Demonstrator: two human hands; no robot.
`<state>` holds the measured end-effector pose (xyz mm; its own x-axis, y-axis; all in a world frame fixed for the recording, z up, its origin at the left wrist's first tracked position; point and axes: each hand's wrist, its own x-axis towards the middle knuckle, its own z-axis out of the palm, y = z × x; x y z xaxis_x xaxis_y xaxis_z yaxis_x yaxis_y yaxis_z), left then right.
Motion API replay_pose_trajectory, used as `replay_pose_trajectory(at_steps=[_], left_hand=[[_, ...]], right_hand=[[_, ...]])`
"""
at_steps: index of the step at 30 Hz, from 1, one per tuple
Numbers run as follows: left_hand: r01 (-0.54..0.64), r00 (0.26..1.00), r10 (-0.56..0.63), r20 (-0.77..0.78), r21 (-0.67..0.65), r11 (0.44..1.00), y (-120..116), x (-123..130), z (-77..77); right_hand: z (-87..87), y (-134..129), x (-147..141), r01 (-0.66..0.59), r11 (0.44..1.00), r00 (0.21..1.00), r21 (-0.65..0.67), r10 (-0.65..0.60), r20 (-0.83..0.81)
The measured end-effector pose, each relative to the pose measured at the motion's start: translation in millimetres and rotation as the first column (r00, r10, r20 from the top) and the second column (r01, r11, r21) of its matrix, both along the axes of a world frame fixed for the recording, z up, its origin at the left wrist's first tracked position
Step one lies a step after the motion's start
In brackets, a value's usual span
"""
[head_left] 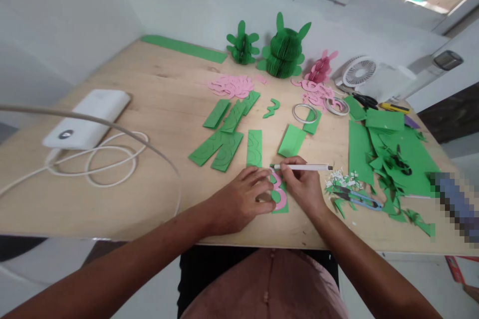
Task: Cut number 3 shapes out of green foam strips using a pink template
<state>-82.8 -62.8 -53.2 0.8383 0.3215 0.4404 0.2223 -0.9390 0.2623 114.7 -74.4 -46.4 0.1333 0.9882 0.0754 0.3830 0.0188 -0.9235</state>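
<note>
Left hand (pixel 243 202): fingers spread on pink cutout (pixel 279 200) | right hand (pixel 305 187): pinching white pen (pixel 315 167), one end near cutout's 12 o'clock | cutout: on green card (pixel 281 211), tabletop's (pixel 164 75) 6 o'clock side | blue snips (pixel 368 203): cutout's 3 o'clock

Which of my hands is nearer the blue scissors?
Right. The right hand is left of the blue scissors, holding a white pen; the left hand is farther left, at the pink cutout.
</note>
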Motion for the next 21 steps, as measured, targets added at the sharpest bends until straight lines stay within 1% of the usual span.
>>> replay_pose_trajectory(at_steps=[4,12,17,21], left_hand=[[0.001,1.0,-0.001,0.004,0.003,1.0,-0.2,-0.4,-1.0],[-0.003,1.0,0.003,-0.009,0.002,1.0,-0.3,-0.4,-1.0],[-0.002,1.0,0.002,-0.021,-0.001,1.0,-0.2,-0.3,-0.5],[-0.015,1.0,0.015,-0.013,-0.002,1.0,-0.9,-0.2,-0.4]], right_hand=[[-1.7,0.1,0.5,-0.017,1.0,1.0,0.009,0.017,-0.003],[-2.6,-2.2,1.7,-0.042,0.999,0.998,0.026,0.041,0.043],[-0.5,-4.5,0.3,-0.058,0.998,0.998,0.034,0.057,0.031],[2.8,-6.1,-0.4,-0.062,0.997,0.997,0.042,0.06,0.052]])
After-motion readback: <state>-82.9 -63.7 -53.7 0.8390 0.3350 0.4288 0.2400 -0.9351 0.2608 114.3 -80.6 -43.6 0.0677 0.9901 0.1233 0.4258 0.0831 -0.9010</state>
